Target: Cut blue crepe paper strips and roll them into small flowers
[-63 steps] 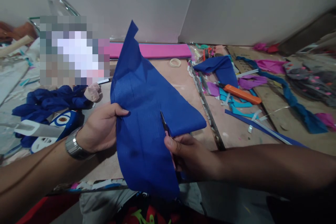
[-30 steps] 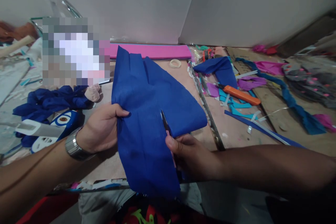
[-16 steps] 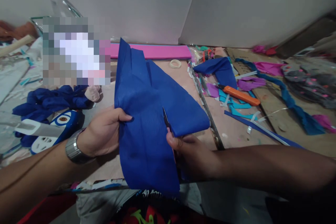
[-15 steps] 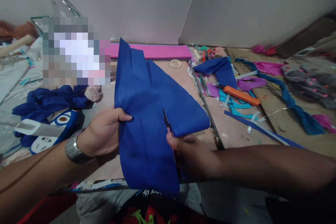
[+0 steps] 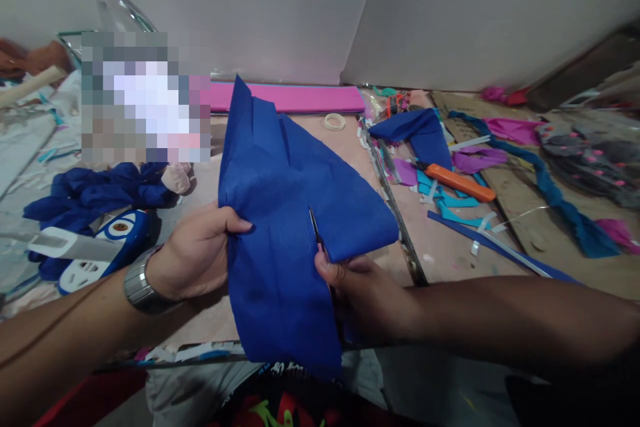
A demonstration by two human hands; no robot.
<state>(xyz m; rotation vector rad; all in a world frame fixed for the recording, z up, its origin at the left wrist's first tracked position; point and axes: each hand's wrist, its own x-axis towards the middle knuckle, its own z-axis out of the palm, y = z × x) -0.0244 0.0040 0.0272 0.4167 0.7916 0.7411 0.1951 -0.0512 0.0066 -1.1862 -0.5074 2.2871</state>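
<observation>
Blue paper [image 5: 280,213]: being held above the table [image 5: 350,147], between both hands.
Left hand [image 5: 197,253]: being pinched onto the paper's left edge.
Right hand [image 5: 363,290]: being closed around scissors [image 5: 315,230], whose blades are being driven into the paper.

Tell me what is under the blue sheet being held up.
Only a dark blade of the scissors pokes through the cut in the blue sheet. The sheet covers the fingers of the left hand and part of the table. The right hand hides the handles.
</observation>
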